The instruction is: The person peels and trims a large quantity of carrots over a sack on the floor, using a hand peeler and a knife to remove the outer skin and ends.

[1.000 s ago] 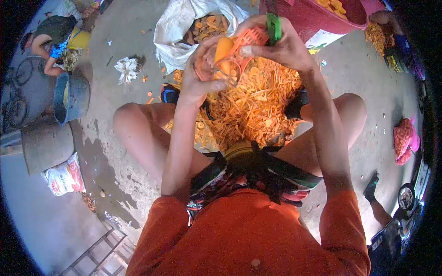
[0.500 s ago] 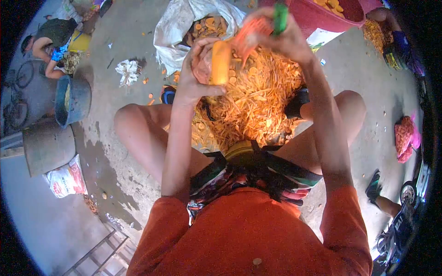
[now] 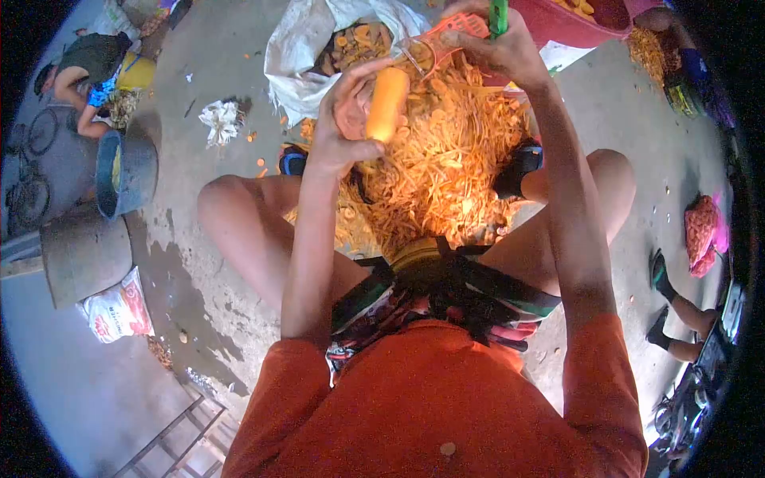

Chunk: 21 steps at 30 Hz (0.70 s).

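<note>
My left hand is closed round a smooth orange vegetable piece, thumb at its lower end. In my right hand is an orange-red peeler, its head close to the top of the vegetable piece. Something green also shows at the fingers of my right hand; how it joins the peeler is unclear. Below both hands, between my legs, lies a large heap of orange peelings.
Beyond my hands stand a white sack of orange pieces and a red tub. To the left are a blue-grey tub and a bending person. Another person's legs show at the right.
The peeler has come into clearer view as my right hand moved slightly up. The vegetable piece has tilted a little in my left hand. More of the person's legs at the right now shows.
</note>
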Available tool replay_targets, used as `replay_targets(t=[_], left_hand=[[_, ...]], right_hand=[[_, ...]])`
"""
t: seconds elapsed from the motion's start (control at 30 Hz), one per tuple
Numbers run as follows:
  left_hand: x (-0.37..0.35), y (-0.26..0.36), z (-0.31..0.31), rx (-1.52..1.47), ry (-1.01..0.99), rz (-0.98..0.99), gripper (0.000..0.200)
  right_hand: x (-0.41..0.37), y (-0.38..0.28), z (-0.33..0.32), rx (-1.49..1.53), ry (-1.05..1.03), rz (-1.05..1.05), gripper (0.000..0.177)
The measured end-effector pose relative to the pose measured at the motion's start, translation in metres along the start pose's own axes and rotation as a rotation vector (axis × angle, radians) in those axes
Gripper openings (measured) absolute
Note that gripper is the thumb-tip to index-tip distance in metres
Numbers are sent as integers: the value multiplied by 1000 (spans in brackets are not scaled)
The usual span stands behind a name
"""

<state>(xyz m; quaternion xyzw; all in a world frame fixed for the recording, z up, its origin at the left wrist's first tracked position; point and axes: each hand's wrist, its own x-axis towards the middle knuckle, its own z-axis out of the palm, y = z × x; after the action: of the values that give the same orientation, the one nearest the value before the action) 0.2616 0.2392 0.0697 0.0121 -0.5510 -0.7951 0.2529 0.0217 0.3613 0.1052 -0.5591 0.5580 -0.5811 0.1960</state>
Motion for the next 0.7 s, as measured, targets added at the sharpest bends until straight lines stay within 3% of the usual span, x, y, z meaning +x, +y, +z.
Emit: replay_targets(t=[0.03, 0.17, 0.27, 0.4, 0.5, 0.57, 0.63, 0.67, 0.7], left_hand=[[6, 3, 1, -10, 3, -5, 102], [5, -6, -7, -16, 68, 13, 103], [0, -7, -3, -50, 28, 3, 103], [6, -13, -5, -105, 95, -38, 102], [3, -18, -12, -95, 58, -36, 103], [3, -11, -9, -124, -22, -5, 104], [4, 3, -3, -73, -22, -3, 109], [4, 8, -1, -13, -32, -13, 114], [6, 8, -4, -14, -33, -11, 114]], right_hand=[[0, -1, 1, 96, -21, -68, 22], [1, -24, 27, 23, -88, -289, 20], [6, -10, 0, -124, 82, 26, 25], [-3, -30, 18, 20, -109, -78, 24], [-1, -9, 20, -23, -67, -169, 26], [5, -3, -1, -66, -43, -109, 30], [10, -1, -14, -130, 3, -35, 23], [7, -5, -8, 216, -37, 19, 22], [8, -9, -5, 214, -37, 19, 22]])
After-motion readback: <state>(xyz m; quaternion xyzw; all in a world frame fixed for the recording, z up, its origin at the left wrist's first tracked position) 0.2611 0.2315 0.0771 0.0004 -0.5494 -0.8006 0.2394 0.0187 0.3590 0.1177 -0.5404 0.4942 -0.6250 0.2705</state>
